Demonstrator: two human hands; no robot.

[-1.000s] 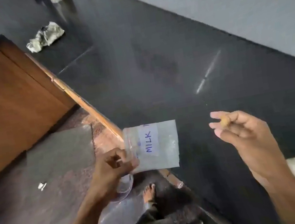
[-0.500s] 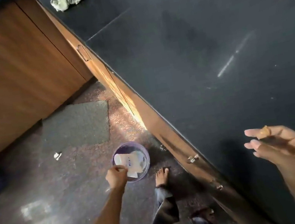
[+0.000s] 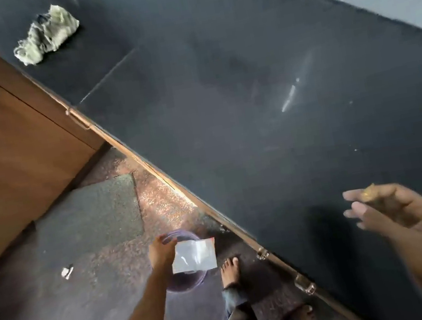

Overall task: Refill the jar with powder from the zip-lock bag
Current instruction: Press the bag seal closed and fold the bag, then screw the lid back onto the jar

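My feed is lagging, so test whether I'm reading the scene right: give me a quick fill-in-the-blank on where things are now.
1. The zip-lock bag is by the left hand, above the purple bin, which stands on the ___.
2. The right hand, pinching a small yellowish piece, hovers over the black ___.
3. Just right of the bin stands a bare ___.

Missing words: floor; countertop; foot.

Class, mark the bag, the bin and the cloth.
bag (image 3: 194,256), head view, middle of its clear face.
bin (image 3: 188,283), head view, near wall below the bag.
cloth (image 3: 46,33), head view, centre of the crumpled heap.
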